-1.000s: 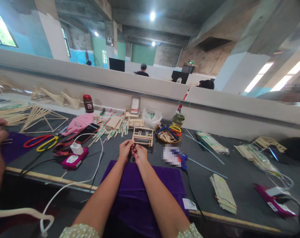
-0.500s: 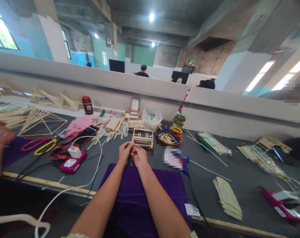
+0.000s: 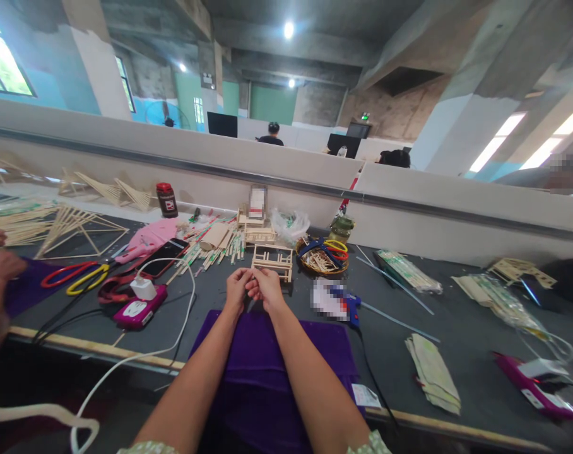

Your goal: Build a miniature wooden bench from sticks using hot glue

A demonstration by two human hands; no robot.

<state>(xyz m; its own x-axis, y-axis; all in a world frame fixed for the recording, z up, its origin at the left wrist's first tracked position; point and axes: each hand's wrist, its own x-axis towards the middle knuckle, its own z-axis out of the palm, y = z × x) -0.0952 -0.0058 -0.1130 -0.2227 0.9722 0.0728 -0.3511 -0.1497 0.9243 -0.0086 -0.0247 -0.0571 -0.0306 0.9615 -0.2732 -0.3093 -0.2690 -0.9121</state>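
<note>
My left hand (image 3: 238,287) and my right hand (image 3: 268,289) meet above the front of the dark table, fingers closed and fingertips together. Whatever is pinched between them is too small or hidden to make out. Right behind my fingers stands a small frame of pale wooden sticks (image 3: 273,257), its lower left corner partly covered by my hands; I cannot tell whether they touch it. Beneath my wrists a purple cloth (image 3: 310,353) hangs over the table's edge. To the right lies a blue glue gun (image 3: 353,308), partly blurred out.
Behind the frame are a second wooden piece (image 3: 259,234) and a plastic bag (image 3: 290,224). A basket (image 3: 310,270) holds stick scraps and pliers. Leftward lie loose sticks (image 3: 224,243), a phone (image 3: 163,257), scissors (image 3: 85,277) and a power strip (image 3: 142,309). A co-worker's hand (image 3: 0,277) is at far left.
My right hand has shifted slightly up and left, its fingers now overlapping my left fingertips more. The stick frame stays in place. The co-worker's hand at left has moved a little.
</note>
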